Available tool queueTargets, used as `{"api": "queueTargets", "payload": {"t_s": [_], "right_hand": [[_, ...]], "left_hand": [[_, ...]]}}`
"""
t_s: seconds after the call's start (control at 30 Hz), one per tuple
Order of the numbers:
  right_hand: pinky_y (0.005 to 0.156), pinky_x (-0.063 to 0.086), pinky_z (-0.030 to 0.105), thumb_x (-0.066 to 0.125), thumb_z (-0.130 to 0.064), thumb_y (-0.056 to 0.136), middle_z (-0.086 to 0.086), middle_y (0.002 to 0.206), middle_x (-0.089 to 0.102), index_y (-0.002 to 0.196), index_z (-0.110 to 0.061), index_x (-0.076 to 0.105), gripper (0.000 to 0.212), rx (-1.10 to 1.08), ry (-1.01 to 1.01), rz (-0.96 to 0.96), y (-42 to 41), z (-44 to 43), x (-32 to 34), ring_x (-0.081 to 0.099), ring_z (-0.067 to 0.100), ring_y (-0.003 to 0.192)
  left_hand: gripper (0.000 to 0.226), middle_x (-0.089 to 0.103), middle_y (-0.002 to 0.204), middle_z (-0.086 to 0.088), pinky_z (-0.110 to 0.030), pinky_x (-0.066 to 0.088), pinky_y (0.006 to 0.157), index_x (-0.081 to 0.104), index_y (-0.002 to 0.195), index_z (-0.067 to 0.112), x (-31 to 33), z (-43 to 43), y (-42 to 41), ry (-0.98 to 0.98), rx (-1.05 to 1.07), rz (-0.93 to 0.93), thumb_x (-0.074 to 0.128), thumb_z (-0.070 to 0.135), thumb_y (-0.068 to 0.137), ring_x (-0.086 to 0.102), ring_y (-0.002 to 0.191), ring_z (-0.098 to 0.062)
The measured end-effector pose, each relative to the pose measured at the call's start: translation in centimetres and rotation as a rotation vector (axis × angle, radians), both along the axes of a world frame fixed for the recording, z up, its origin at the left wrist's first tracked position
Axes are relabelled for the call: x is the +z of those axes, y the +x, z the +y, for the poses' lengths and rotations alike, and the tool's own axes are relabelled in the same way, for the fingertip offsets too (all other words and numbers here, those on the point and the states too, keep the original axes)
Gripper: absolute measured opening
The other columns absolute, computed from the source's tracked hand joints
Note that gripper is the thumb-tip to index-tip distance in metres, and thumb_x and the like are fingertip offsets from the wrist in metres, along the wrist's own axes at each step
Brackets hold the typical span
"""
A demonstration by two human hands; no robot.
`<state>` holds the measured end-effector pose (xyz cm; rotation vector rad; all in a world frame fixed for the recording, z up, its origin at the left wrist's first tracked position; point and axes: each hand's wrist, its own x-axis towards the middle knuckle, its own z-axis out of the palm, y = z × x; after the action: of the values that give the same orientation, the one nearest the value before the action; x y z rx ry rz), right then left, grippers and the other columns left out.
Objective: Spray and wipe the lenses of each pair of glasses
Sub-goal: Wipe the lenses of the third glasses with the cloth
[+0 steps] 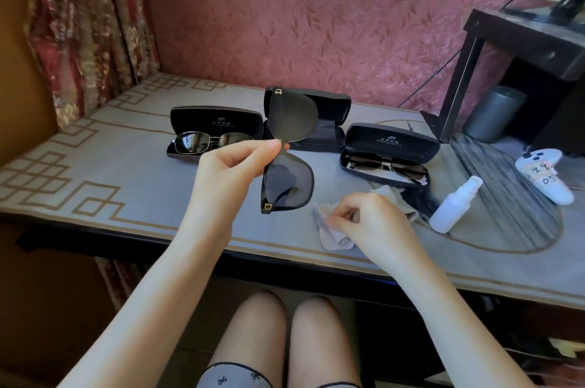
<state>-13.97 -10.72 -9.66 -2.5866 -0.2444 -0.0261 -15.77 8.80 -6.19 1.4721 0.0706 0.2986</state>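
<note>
My left hand (pixel 232 172) pinches the bridge of large black sunglasses (pixel 292 121), held on end above the table, one lens up and one down. On the table, my right hand (pixel 367 223) grips a crumpled grey cleaning cloth (pixel 332 237). A white spray bottle (pixel 454 205) lies tilted just right of that hand. Metal-framed sunglasses (pixel 209 140) rest in an open black case at the left. Another metal-framed pair (pixel 387 164) rests in an open case at the right. An open case (pixel 329 121) stands behind the held pair.
The table (pixel 126 166) carries a grey cloth with a gold key pattern. A white game controller (pixel 544 175) lies at the right. A grey cylinder (pixel 493 113) stands under a dark stand (pixel 468 71) at the back right. My knees are below the table's front edge.
</note>
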Motion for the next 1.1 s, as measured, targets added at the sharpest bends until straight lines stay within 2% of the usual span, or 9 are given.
{"api": "queueTargets", "payload": {"t_s": [0.07,0.2,0.33,0.4,0.53,0.63,0.77,0.97,1.1], "right_hand": [[0.054,0.034,0.018,0.066,-0.028,0.090,-0.010,0.054,0.061,0.076,-0.015,0.072,0.019,0.020,0.197,0.015,0.1,-0.1,0.4,0.050,0.001,0.052],[0.060,0.039,0.021,0.065,-0.024,0.091,0.006,0.078,0.070,0.080,-0.015,0.073,0.016,0.002,0.348,0.014,0.5,-0.4,0.6,0.056,0.011,0.070],[0.067,0.036,0.029,0.059,-0.011,0.092,-0.007,0.104,0.064,0.109,-0.021,0.068,0.022,-0.128,-0.089,-0.227,0.5,-1.0,-0.4,0.053,0.013,0.091],[0.070,0.036,0.028,0.055,-0.001,0.089,-0.004,0.108,0.061,0.110,-0.017,0.068,0.029,-0.105,-0.085,-0.343,0.4,-1.2,-0.6,0.052,0.017,0.100],[0.077,0.033,0.023,0.067,-0.016,0.088,-0.007,0.094,0.060,0.097,-0.019,0.072,0.011,0.061,0.012,-0.335,0.1,-0.8,-0.8,0.047,0.009,0.093],[0.080,0.029,0.024,0.074,-0.036,0.082,-0.007,0.093,0.060,0.098,-0.022,0.072,0.021,0.135,-0.113,-0.170,0.3,-0.5,-1.5,0.046,0.012,0.094],[0.073,0.037,0.030,0.071,-0.029,0.087,-0.009,0.086,0.062,0.086,-0.020,0.073,0.009,0.014,-0.088,-0.171,0.3,-0.4,-1.5,0.055,0.016,0.091],[0.060,0.043,0.014,0.078,-0.014,0.079,-0.012,0.058,0.068,0.064,-0.021,0.071,0.018,-0.086,0.565,-0.019,0.1,-1.1,0.2,0.058,-0.003,0.054],[0.053,0.038,0.010,0.082,-0.012,0.074,-0.010,0.055,0.061,0.066,-0.023,0.071,0.018,-0.044,0.401,0.106,-0.4,-0.9,-0.1,0.052,-0.005,0.050]], "left_hand": [[0.014,0.075,0.079,0.008,-0.016,0.054,0.081,0.076,0.084,0.020,0.0,0.0,0.0,0.001,0.002,-0.005,0.063,0.018,0.090,0.069,0.081,-0.002],[0.014,0.076,0.080,0.007,-0.015,0.053,0.079,0.076,0.085,0.019,0.1,0.2,0.0,-0.003,0.002,-0.010,0.063,0.018,0.090,0.069,0.082,-0.003],[0.014,0.076,0.084,0.002,-0.018,0.054,0.082,0.077,0.088,0.016,0.0,0.2,0.0,-0.003,0.003,-0.005,0.063,0.019,0.090,0.069,0.085,-0.006],[0.014,0.076,0.084,0.002,-0.017,0.054,0.081,0.077,0.088,0.017,-0.1,0.2,0.0,-0.003,0.002,-0.002,0.063,0.019,0.090,0.070,0.084,-0.006],[0.014,0.076,0.083,0.004,-0.018,0.054,0.082,0.077,0.087,0.019,-0.2,0.0,0.1,-0.002,0.003,0.003,0.063,0.019,0.090,0.069,0.084,-0.006],[0.014,0.075,0.081,0.005,-0.018,0.054,0.081,0.077,0.086,0.018,-0.3,-0.1,0.1,-0.005,-0.001,-0.001,0.063,0.019,0.089,0.068,0.083,-0.005],[0.014,0.076,0.085,0.004,-0.022,0.054,0.086,0.077,0.088,0.017,-0.3,-0.2,0.0,-0.003,-0.007,0.004,0.064,0.019,0.089,0.068,0.088,-0.007],[0.013,0.076,0.087,0.004,-0.020,0.052,0.085,0.077,0.086,0.019,-0.3,-0.6,-0.1,-0.012,-0.025,0.010,0.064,0.019,0.089,0.068,0.091,-0.008],[0.014,0.075,0.079,0.009,-0.016,0.052,0.079,0.076,0.081,0.023,-0.2,-0.8,0.0,-0.021,-0.025,0.003,0.065,0.019,0.088,0.068,0.085,-0.003]]}}
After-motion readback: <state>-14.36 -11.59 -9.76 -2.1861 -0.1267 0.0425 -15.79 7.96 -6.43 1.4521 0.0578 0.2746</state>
